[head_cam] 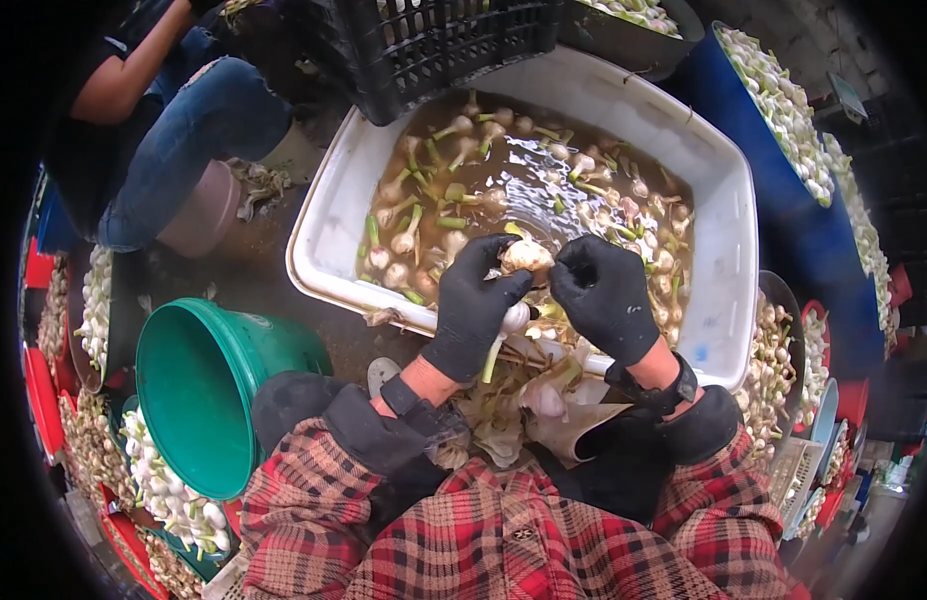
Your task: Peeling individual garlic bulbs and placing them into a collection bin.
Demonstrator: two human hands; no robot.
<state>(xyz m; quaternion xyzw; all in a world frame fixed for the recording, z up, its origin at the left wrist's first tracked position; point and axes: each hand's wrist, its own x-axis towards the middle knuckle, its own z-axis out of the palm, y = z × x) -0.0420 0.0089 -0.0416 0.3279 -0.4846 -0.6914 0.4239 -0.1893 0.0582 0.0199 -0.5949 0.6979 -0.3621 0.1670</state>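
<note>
Both my hands wear black gloves and meet over the near side of a white plastic tub (722, 225) of brown water. My left hand (478, 300) holds a garlic bulb (526, 256) between thumb and fingers. A second garlic bulb with a green stem (515, 319) hangs at the palm side of the same hand. Just to the right, my right hand (602, 296) has its fingers curled, with the fingertips close to the held bulb; whether they pinch anything is hidden. Many garlic bulbs (405, 240) with cut green stems float in the tub.
A black plastic crate (456, 45) overhangs the tub's far rim. An open green bucket (242, 360) stands at left, loose garlic skins (493, 420) lie near my lap. Another person's jeans-clad leg (201, 135) is at upper left. Blue containers (778, 165) heaped with garlic stand at right.
</note>
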